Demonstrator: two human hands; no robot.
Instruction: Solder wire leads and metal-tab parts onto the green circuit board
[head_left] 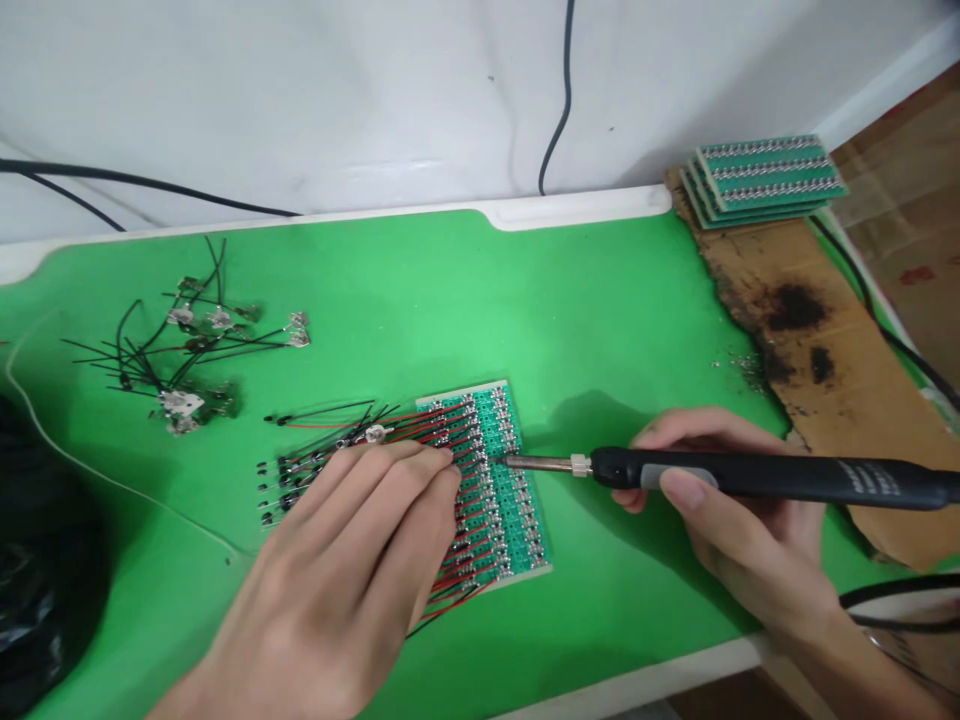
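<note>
While a black pen-style soldering iron (757, 474) is clasped in the right hand (724, 525), its slim metal tip is held just off the nearer row of silver solder joints on a rectangular green circuit-board panel (514, 480). That panel is laid flat near the middle of the green-topped counter (465, 300). The right hand's fingers (675, 425) are clenched around the iron's barrel. The left hand (330, 585) is spread over the panel's many red and black wires (375, 435), with its fingers (390, 490) extended and pressed down on them, grasping nothing. Beyond the wire ends, a loose heap of black-wired metal terminals (187, 350) is scattered on the counter. A stack of green circuit boards with silver-beaded rows (765, 180) is piled on a scorched brown cardboard sheet (795, 380) at the counter's far right corner, and small solder crumbs (742, 368) are strewn beside that sheet. A thin white cable (97, 470) is trailed across the counter's left side, near a black plastic bag (41, 570). Black cables (135, 185) are run along the white wall behind.
</note>
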